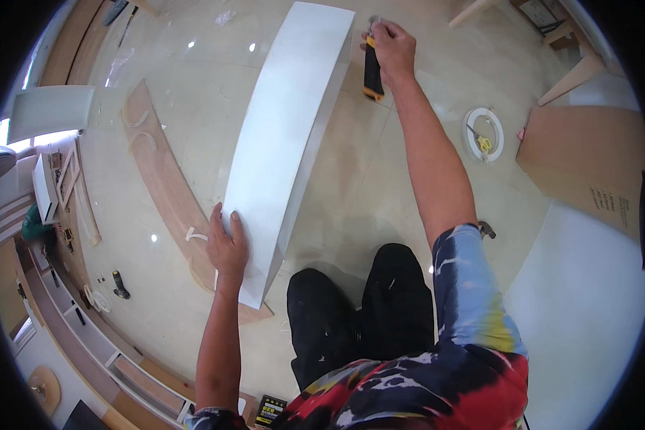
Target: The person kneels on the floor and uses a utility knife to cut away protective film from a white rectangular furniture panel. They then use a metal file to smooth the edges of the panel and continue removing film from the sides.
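Note:
A long white board (pixel 294 100) stretches away in front of me, with one narrow side showing along its right. My left hand (pixel 227 244) holds its left edge near the close end, the thumb on the white top and the fingers along the side. Beyond the board's far right corner, my right hand (pixel 394 54) is closed around a hand tool (pixel 373 72) with a black and yellow-orange handle. A bit of metal shows at the tool's upper end. Fingers cover part of it, so I cannot tell its exact kind.
A wooden plank (pixel 161 179) with pale strips on it lies left on the tiled floor. To the right are a white roll (pixel 500 129) with yellow-handled scissors (pixel 484 143) inside, and a cardboard box (pixel 588 158). A cordless drill (pixel 120 285) lies left, near white shelving (pixel 104 351).

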A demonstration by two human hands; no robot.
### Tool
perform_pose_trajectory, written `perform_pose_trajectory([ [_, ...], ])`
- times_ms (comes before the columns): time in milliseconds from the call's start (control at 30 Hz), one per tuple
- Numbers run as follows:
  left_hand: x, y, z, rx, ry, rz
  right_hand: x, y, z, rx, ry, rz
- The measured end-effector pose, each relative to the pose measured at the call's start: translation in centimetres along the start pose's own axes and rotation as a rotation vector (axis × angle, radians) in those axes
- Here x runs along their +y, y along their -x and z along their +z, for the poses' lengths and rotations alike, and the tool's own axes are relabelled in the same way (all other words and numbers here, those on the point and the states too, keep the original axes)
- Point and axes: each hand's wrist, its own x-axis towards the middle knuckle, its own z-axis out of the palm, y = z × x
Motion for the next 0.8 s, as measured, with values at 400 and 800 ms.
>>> perform_pose_trajectory([
  [400, -0.1, 0.1, -0.3, -0.018, 0.015, 0.022, 0.4, -2.6, 3.5, 0.131, 0.716, -0.452],
  [800, 0.6, -0.1, -0.5, -0.069, 0.051, 0.034, 0.5, 3.5, 3.0, 0.062, 0.905, -0.599],
])
